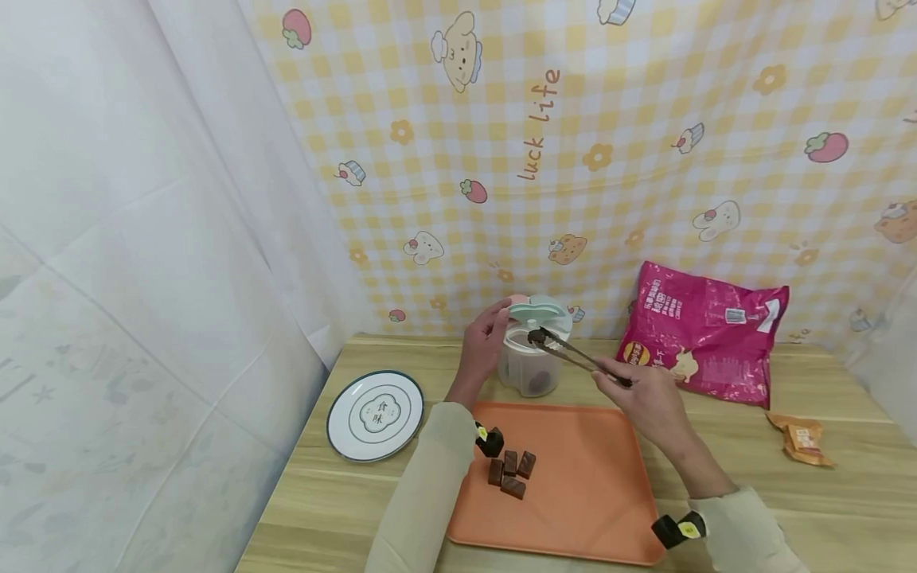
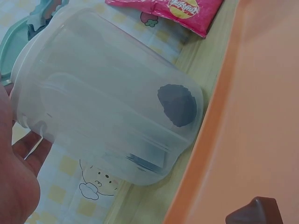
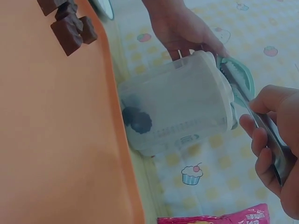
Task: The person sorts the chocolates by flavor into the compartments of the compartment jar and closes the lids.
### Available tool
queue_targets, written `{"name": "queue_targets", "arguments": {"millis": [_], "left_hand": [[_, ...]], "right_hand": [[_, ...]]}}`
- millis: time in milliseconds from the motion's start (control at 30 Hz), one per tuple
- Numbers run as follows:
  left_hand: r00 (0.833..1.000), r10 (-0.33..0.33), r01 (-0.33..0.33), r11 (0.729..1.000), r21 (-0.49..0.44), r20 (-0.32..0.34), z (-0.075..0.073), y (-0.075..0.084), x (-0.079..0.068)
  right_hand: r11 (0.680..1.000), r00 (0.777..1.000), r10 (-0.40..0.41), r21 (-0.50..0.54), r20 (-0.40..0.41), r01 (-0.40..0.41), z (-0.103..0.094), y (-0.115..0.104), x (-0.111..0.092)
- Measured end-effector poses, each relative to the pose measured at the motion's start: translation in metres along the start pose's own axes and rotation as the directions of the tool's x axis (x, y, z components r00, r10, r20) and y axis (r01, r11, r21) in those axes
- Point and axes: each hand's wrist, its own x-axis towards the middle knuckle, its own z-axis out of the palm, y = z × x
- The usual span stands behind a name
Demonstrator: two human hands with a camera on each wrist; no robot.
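Observation:
A translucent plastic container (image 1: 528,374) stands behind the orange tray, its pale green flip lid (image 1: 539,310) raised. My left hand (image 1: 484,342) holds the container near its top, fingers at the lid's edge and against the upper side. Metal tongs (image 1: 573,355) are gripped in my right hand (image 1: 648,398); their tips are at the container's mouth with a dark brown piece (image 1: 536,337) between them. Through the wall, dark pieces (image 2: 177,105) show at the bottom, blurred by the plastic. Several brown chocolate pieces (image 1: 511,462) lie on the tray's left part.
The orange tray (image 1: 573,493) lies in front of the container. A white plate (image 1: 376,438) with a dark rim sits at left. At right are a magenta snack bag (image 1: 709,334) and a small orange packet (image 1: 802,439). A checked cloth (image 1: 616,199) hangs behind.

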Motion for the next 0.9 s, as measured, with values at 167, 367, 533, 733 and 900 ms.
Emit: {"name": "queue_targets", "arguments": {"millis": [167,367,533,733,900], "left_hand": [[1.000,0.002,-0.001,1.000,-0.005,0.013,-0.0008,0.0005,0.0005],[1.000,0.004,-0.004,1.000,0.002,0.012,-0.0010,0.0001,0.0007],[1.000,0.013,-0.013,1.000,0.001,0.001,-0.0002,-0.0002,0.0007],[1.000,0.021,-0.021,1.000,0.006,0.006,-0.0005,-0.0004,-0.0008],[1.000,0.017,-0.017,1.000,0.003,0.003,-0.0003,0.0005,-0.0010]], "right_hand": [[1.000,1.000,-0.013,0.005,0.013,0.013,-0.0008,0.0007,0.0011],[1.000,1.000,-0.014,0.002,0.022,0.014,-0.0014,0.0012,0.0010],[1.000,1.000,-0.006,0.002,0.027,0.005,-0.0020,0.0002,0.0002],[1.000,1.000,0.007,-0.011,0.019,-0.007,-0.0021,-0.0017,-0.0004],[1.000,1.000,0.011,-0.012,0.016,-0.010,-0.0015,-0.0036,-0.0008]]}}
